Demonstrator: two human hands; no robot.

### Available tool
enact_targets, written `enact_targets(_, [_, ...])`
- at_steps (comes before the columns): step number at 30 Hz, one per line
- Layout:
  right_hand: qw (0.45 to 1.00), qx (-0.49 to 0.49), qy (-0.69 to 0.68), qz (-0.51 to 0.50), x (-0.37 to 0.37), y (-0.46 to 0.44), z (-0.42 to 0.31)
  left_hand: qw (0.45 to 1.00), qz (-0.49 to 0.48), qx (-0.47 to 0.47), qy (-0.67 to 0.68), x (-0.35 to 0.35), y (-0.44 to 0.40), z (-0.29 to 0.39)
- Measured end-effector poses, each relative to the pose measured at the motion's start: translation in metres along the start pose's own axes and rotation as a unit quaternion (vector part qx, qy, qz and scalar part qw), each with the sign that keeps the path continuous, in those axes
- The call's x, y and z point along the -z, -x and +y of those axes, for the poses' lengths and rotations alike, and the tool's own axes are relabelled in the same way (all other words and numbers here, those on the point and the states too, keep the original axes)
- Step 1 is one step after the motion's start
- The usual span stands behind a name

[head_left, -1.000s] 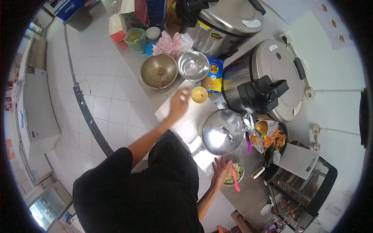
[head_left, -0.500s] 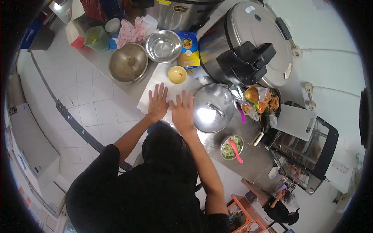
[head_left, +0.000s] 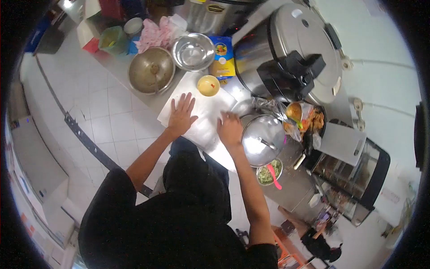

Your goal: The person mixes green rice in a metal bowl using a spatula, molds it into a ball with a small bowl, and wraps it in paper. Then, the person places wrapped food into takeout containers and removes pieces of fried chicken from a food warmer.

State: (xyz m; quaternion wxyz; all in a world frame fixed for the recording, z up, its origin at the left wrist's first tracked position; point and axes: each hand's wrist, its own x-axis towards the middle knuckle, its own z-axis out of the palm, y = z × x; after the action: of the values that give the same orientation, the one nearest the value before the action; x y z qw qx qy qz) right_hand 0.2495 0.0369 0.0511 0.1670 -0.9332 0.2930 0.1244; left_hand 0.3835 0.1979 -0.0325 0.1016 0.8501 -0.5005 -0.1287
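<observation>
White paper sheets [head_left: 204, 114] lie on the steel counter in front of me. Flat on their left part rests my left hand [head_left: 181, 115], fingers spread. My right hand [head_left: 230, 130] is at the right side of the sheets, beside the steel lid [head_left: 263, 140], its fingers bent; whether it pinches anything I cannot make out. A small yellow bowl [head_left: 208, 85] with a bit of red in it stands on the far end of the sheets. Right of the lid, a bowl of chopped greens [head_left: 269, 172] holds a pink spoon [head_left: 273, 175].
Behind the sheets are a used metal bowl [head_left: 152, 71], a shiny steel bowl [head_left: 193, 52], a blue-yellow box [head_left: 222, 57] and a large cooker [head_left: 307, 54]. A pan of food [head_left: 316, 121] and a cutting board [head_left: 342, 143] lie right. Another person [head_left: 321, 244] is at lower right.
Since half a second ago, my right hand has moved right and its fingers have bent. The lid has shifted right and nearer the greens bowl, showing more paper. My left hand stays flat.
</observation>
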Motion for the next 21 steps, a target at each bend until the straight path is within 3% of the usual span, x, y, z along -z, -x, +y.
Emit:
enact_targets(1, [0.974,-0.088,-0.208,0.020,0.006,-0.016,-0.006,0.999,0.031,0.010,0.020,-0.003,0.001,0.000])
enact_targets(3, [0.940,-0.093,-0.281,0.172,-0.005,-0.051,-0.021,0.997,0.066,-0.004,0.036,-0.004,-0.005,0.002])
enact_targets(5, [0.951,-0.080,-0.191,0.228,-0.029,-0.089,-0.033,0.980,0.138,0.017,0.144,-0.003,0.003,0.009])
enact_targets(7, [0.950,-0.100,-0.222,0.195,-0.020,-0.106,-0.050,0.976,0.143,-0.019,0.166,0.006,0.013,0.018])
enact_targets(10, [0.943,-0.118,-0.217,0.222,-0.023,-0.111,-0.058,0.968,0.118,-0.038,0.220,0.019,0.040,0.033])
enact_targets(15, [0.870,-0.052,-0.296,0.391,0.054,-0.013,-0.054,0.935,0.029,-0.100,0.338,0.027,0.025,0.072])
enact_targets(18, [0.849,-0.118,-0.241,0.456,0.088,0.093,-0.027,0.884,0.004,-0.169,0.436,0.052,-0.008,0.144])
enact_targets(19, [0.833,-0.157,-0.283,0.448,0.104,0.129,-0.021,0.886,-0.084,-0.153,0.429,0.057,-0.018,0.168])
enact_targets(20, [0.820,-0.207,-0.283,0.452,0.104,0.159,-0.009,0.885,-0.001,-0.259,0.387,0.076,-0.034,0.198])
enact_targets(21, [0.804,-0.256,-0.285,0.455,0.101,0.187,0.003,0.900,0.001,-0.226,0.371,0.069,-0.040,0.227])
